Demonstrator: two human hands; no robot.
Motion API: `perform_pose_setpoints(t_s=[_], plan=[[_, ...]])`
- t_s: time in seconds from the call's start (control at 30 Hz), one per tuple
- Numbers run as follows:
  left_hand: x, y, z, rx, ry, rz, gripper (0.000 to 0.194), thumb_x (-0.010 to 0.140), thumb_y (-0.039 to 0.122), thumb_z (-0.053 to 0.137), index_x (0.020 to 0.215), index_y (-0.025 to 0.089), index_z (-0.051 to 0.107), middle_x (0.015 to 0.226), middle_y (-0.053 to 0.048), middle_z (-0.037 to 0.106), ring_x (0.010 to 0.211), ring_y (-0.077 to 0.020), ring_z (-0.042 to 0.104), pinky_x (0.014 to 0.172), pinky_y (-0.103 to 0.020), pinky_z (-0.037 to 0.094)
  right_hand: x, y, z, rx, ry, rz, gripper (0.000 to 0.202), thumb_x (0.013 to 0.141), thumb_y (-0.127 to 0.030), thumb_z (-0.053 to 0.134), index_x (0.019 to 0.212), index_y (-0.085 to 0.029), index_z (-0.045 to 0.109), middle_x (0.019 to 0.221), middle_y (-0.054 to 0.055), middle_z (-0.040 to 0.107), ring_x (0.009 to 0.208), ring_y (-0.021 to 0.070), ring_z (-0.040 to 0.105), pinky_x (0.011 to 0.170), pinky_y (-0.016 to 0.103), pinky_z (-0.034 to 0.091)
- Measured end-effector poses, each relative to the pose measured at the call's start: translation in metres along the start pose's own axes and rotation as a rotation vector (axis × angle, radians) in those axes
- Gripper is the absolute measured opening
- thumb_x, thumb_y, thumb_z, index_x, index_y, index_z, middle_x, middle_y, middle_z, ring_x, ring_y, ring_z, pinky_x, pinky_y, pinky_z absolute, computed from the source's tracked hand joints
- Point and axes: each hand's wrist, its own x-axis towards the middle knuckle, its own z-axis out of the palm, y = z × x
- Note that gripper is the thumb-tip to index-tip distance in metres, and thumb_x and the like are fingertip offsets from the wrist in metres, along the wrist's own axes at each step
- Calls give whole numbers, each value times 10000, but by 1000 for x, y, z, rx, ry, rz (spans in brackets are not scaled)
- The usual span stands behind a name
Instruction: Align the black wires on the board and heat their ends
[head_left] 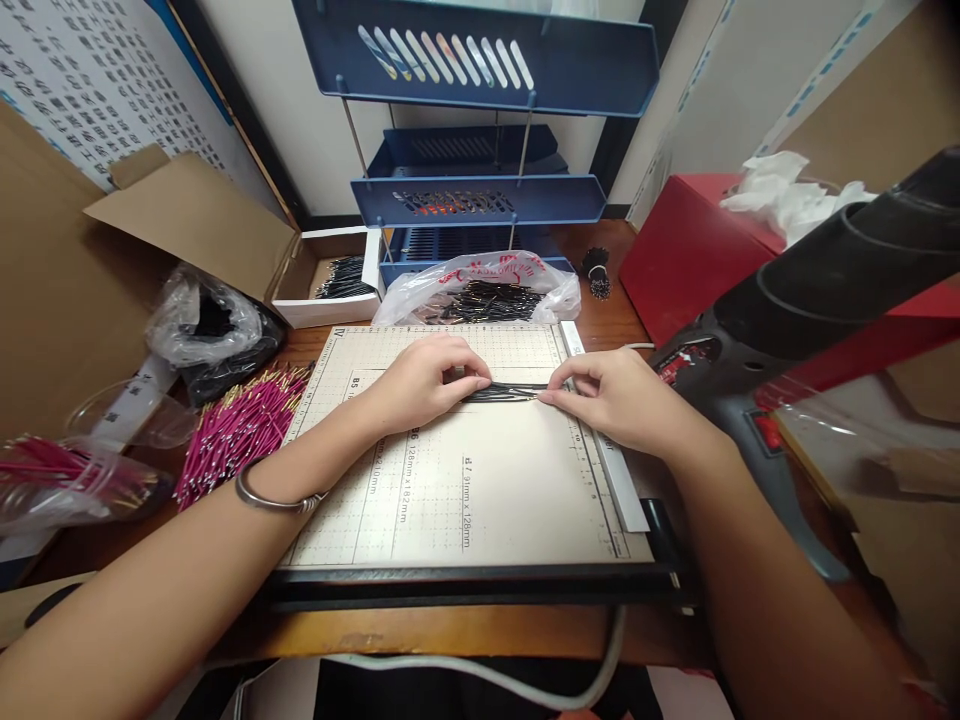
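Observation:
A small bundle of thin black cords (506, 394) with shiny tips at the right end lies across the paper cutter board (517, 480). My left hand (431, 380) pinches the bundle's left end between thumb and fingers. At the right end, my right hand (611, 395) grips the tips with thumb and forefinger. Both hands rest low over the upper part of the board, which is printed with a grid and paper sizes. Beside my right hand runs the board's white guide strip (611, 465).
Magenta cords (240, 430) are heaped left of the board. Behind it sit a plastic bag (405, 298) of black cords, a white box (322, 312) and a blue tiered rack (480, 200). A black heat gun (810, 270) and red box (682, 250) stand to the right.

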Motion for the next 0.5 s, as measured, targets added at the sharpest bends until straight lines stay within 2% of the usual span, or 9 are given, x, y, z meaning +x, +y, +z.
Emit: perform_pose_setpoints(t_s=[0.17, 0.37, 0.5], plan=[[0, -1, -1, 0, 81, 5, 155, 1015, 261, 686, 932, 176, 786, 897, -43, 774, 842, -175, 643, 804, -310, 468, -2, 5, 2, 44, 25, -27, 180, 924, -328, 728, 831, -207, 823, 552, -53, 434, 554, 103, 373, 585, 305, 258], [0, 11, -2, -94, 197, -34, 156, 986, 275, 686, 917, 165, 773, 869, -39, 771, 758, -143, 618, 708, -273, 458, -4, 10, 1, 139, 131, -85, 227, 954, -375, 698, 865, -195, 804, 546, -69, 364, 539, 93, 294, 570, 298, 215], [0, 17, 0, -187, 210, -78, 140, 933, 302, 759, 925, 172, 812, 855, -32, 802, 699, -126, 612, 666, -259, 467, -4, 8, 2, 168, 109, -103, 234, 965, -377, 680, 879, -190, 792, 537, -77, 327, 530, 92, 283, 549, 294, 195]])
